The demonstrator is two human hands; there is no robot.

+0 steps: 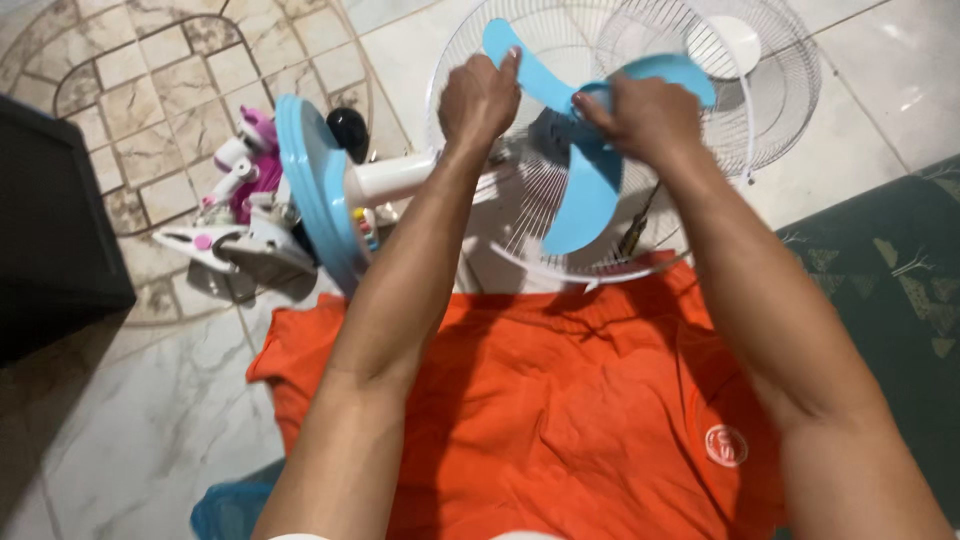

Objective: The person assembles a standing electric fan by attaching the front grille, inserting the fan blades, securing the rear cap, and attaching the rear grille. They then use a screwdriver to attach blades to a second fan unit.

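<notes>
1. We see the left hand (pixel 480 100) clenched on the upper lobe of the blue fan blade (pixel 585 150), at about eleven o'clock of its hub.
2. The right hand (pixel 645 115) grasps the lobe at two o'clock, so both steady it.
3. The blade lies over the white wire guard (pixel 760 90), above the orange shirt (pixel 560 400).
4. The blue fan base (pixel 315 190) lies tipped at nine o'clock, beside pink toys (pixel 250 165).

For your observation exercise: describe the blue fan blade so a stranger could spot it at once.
Find the white wire fan guard lying on the tiled floor. Against it sits the light blue fan blade, gripped by the left hand and right hand. Unlike the round blue base, it has curved paddles.
</notes>
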